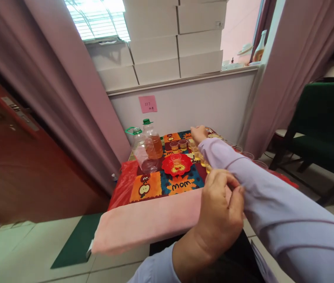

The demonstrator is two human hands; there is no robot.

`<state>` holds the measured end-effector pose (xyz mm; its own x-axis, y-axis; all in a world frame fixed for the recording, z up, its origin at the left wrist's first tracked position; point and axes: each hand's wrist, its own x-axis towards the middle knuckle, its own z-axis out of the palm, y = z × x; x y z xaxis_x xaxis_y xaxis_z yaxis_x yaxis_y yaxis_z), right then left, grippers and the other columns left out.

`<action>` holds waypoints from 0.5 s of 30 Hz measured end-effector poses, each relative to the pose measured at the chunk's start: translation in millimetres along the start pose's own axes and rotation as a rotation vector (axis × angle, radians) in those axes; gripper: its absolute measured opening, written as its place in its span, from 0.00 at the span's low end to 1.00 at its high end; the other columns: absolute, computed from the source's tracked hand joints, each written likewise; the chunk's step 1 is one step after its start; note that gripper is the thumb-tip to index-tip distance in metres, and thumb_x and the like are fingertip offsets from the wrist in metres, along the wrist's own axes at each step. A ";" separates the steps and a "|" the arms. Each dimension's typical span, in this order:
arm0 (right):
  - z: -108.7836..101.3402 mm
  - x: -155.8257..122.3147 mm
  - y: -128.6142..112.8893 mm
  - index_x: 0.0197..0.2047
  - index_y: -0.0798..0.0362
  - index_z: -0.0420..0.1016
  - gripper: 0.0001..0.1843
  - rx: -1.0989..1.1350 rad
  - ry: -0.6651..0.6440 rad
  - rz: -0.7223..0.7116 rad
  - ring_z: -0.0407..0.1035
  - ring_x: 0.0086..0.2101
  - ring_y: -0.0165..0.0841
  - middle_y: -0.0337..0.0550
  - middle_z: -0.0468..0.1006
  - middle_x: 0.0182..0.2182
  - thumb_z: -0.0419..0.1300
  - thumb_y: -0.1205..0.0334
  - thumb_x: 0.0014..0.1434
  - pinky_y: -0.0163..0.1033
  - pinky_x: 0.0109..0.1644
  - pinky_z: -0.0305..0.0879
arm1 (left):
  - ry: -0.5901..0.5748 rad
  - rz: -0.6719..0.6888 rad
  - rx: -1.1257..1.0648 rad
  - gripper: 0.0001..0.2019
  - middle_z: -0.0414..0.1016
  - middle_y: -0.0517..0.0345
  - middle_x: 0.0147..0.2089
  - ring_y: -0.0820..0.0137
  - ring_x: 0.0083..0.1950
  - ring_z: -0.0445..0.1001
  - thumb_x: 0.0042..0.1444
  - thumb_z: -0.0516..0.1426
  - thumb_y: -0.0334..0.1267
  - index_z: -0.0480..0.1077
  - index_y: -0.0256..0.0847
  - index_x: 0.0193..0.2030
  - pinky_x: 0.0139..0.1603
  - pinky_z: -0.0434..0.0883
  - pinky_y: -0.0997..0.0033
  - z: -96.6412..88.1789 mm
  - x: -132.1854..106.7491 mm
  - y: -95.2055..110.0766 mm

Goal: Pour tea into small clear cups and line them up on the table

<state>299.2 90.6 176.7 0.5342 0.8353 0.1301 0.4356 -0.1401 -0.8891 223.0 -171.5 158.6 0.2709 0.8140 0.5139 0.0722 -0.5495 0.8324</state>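
Observation:
My right hand point(199, 134) reaches over the far right of the table, near a row of small clear cups point(182, 145) holding yellowish liquid. Its fingers are curled in and their tips are hidden from me. Closer to me, my left hand point(218, 208) is raised above the pink padded edge point(152, 218), thumb and fingers drawn together against my right sleeve point(243, 177). Whether it grips the cloth or something small is unclear. On the patterned tablecloth point(181, 185), a red scalloped plate point(169, 166) bears one clear cup point(176, 158).
Two large clear jugs stand at the table's left: an amber-filled jug point(154, 146) and a front jug point(141, 151) with little in it. Red plastic point(125, 182) hangs over the left edge. A dark green chair point(325, 110) is at right, a wooden door point(22, 149) at left.

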 end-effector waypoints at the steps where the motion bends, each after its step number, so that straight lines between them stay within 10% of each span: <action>1: -4.3 6.5 1.0 0.50 0.62 0.77 0.12 -0.023 0.025 0.011 0.78 0.48 0.46 0.63 0.82 0.45 0.62 0.65 0.65 0.46 0.53 0.70 | 0.010 -0.023 -0.048 0.08 0.75 0.52 0.45 0.62 0.49 0.74 0.58 0.64 0.33 0.68 0.44 0.40 0.54 0.73 0.56 0.8 1.9 1.1; 11: -58.8 34.8 -15.9 0.66 0.70 0.64 0.27 -0.189 0.210 -0.098 0.67 0.62 0.43 0.75 0.69 0.61 0.61 0.62 0.71 0.45 0.61 0.58 | 0.047 0.025 -0.288 0.05 0.75 0.52 0.43 0.64 0.46 0.74 0.61 0.58 0.34 0.64 0.45 0.37 0.52 0.73 0.55 13.3 13.0 14.9; 15: -74.4 47.3 -19.9 0.68 0.69 0.62 0.33 -0.368 0.301 -0.125 0.69 0.62 0.45 0.78 0.67 0.61 0.65 0.58 0.69 0.47 0.58 0.60 | -0.066 -0.257 -0.515 0.14 0.69 0.57 0.31 0.71 0.27 0.66 0.63 0.58 0.56 0.65 0.49 0.41 0.28 0.67 0.59 20.3 8.8 35.0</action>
<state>369.7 93.4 233.2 0.6231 0.6749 0.3953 0.7082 -0.2724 -0.6513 247.4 -187.4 188.0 0.3672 0.8865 0.2814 -0.3283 -0.1596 0.9310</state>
